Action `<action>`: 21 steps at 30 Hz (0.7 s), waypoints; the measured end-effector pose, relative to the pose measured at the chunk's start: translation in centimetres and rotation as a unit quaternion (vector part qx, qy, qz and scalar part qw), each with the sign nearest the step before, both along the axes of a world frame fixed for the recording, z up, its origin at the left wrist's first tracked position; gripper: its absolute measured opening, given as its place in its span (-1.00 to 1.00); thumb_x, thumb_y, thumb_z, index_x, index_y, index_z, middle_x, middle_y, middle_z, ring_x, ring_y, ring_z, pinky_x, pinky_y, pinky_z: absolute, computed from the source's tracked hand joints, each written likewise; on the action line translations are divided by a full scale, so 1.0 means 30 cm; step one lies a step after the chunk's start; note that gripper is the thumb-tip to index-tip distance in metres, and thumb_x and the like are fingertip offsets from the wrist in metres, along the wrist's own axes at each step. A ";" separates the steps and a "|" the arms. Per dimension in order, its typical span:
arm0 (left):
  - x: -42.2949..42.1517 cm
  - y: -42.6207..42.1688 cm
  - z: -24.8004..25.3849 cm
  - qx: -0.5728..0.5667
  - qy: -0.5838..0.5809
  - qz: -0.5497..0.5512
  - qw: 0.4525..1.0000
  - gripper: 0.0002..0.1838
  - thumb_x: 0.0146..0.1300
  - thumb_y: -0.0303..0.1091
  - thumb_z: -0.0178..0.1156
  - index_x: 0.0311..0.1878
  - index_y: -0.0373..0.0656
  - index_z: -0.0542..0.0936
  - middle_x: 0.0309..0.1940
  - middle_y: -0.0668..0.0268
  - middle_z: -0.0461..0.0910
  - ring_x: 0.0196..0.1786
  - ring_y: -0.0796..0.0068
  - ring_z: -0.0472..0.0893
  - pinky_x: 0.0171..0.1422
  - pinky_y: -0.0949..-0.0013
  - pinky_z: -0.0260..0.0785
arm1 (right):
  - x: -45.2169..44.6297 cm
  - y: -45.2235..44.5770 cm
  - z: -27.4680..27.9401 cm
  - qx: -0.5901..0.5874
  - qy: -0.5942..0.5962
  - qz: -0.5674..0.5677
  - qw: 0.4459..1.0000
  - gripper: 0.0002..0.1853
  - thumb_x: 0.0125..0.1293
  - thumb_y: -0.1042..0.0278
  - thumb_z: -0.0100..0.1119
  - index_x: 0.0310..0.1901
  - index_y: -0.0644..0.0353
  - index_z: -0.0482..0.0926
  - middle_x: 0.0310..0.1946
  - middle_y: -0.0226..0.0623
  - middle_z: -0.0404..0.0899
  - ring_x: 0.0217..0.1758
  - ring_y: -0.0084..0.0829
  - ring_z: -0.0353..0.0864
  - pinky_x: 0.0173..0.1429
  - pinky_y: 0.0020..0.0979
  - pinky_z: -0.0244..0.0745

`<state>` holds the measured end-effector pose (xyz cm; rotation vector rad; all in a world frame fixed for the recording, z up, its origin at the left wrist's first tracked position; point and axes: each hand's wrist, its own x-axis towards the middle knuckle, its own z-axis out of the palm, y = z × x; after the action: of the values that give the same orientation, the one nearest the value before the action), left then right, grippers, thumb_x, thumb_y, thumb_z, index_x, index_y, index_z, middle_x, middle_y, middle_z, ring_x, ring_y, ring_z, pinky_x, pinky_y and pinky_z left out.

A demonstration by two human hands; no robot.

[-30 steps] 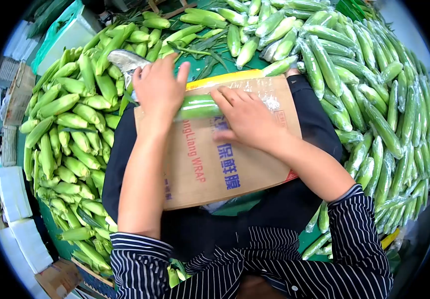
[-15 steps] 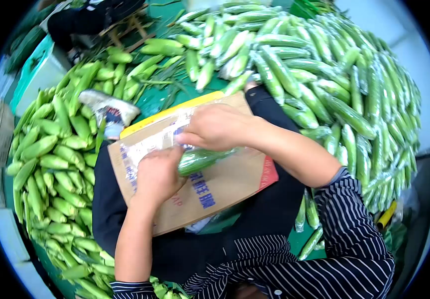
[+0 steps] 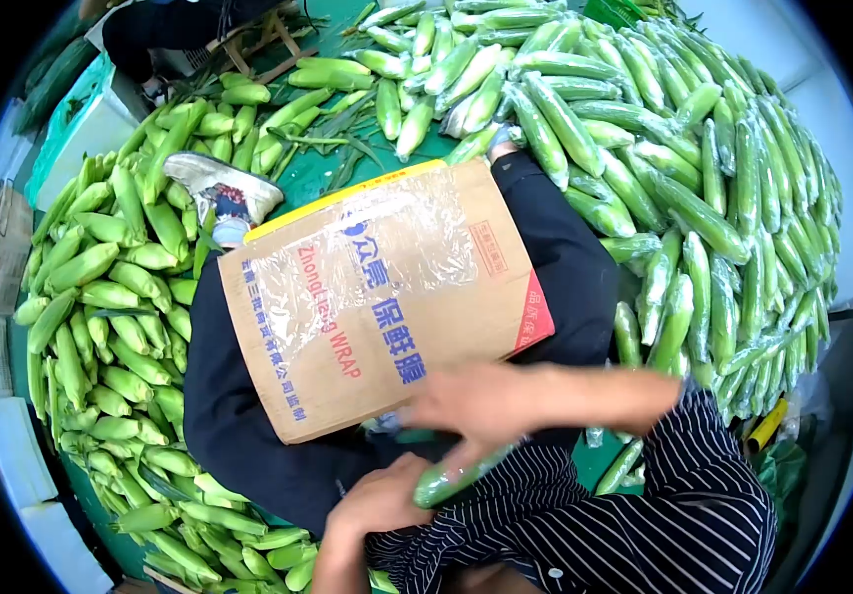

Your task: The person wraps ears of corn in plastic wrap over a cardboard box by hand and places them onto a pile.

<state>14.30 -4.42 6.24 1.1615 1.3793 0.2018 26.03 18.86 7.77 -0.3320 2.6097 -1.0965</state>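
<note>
The film-wrapped corn ear is green, the cardboard brown with blue and red lettering, the edge strip yellow, the shirt dark with white stripes, the trousers black.

Blurred right hand just beyond the left hand, right forearm nearly level from the side.

1 wrapped cob between left hand and blurred right hand, grip unclear
</note>
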 end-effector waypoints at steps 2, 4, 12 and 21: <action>-0.051 -0.064 0.031 0.071 -0.081 0.130 0.986 -0.16 0.06 -0.20 0.59 0.45 -0.13 0.50 0.24 -0.03 0.60 0.29 -0.03 0.65 0.37 0.11 0.52 | 0.241 -0.130 -0.066 -0.035 -0.160 -0.039 0.986 -0.16 0.28 -0.31 0.43 0.39 0.14 0.47 0.03 -0.08 0.59 0.23 0.00 0.64 0.25 0.03 0.58; -0.142 -0.134 0.044 0.165 -0.185 0.190 0.950 -0.11 0.00 -0.27 0.73 0.41 -0.31 0.55 0.43 -0.01 0.55 0.41 0.08 0.61 0.53 0.10 0.40 | 0.409 -0.222 -0.196 -0.235 -0.183 -0.186 0.936 -0.23 0.29 -0.14 0.52 0.39 0.11 0.48 0.13 -0.04 0.60 0.24 -0.01 0.65 0.30 -0.06 0.57; -0.074 0.310 0.130 0.484 -0.247 0.729 0.416 -0.82 0.67 -0.22 0.01 0.01 -0.12 0.48 -0.19 0.26 0.62 -0.22 0.38 0.64 0.02 0.11 0.61 | -0.013 -0.071 0.004 -0.655 0.273 -0.657 0.255 -0.33 0.60 -0.46 -0.13 0.05 0.08 0.61 -0.11 -0.31 0.64 0.10 -0.23 0.68 0.39 -0.03 0.53; -0.304 0.310 0.024 0.434 0.138 0.465 0.759 -0.52 0.36 -0.27 0.42 0.29 -0.23 0.63 0.12 0.11 0.74 0.18 0.23 0.67 0.36 0.21 0.46 | -0.059 0.649 0.016 -0.756 0.297 -0.365 0.455 -0.37 0.63 -0.18 0.08 0.45 0.17 0.37 0.30 -0.07 0.59 0.35 -0.14 0.62 0.53 0.05 0.46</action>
<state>5.18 4.89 6.95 1.1187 2.1430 1.5830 24.26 38.33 8.25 0.2482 0.9344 -3.9110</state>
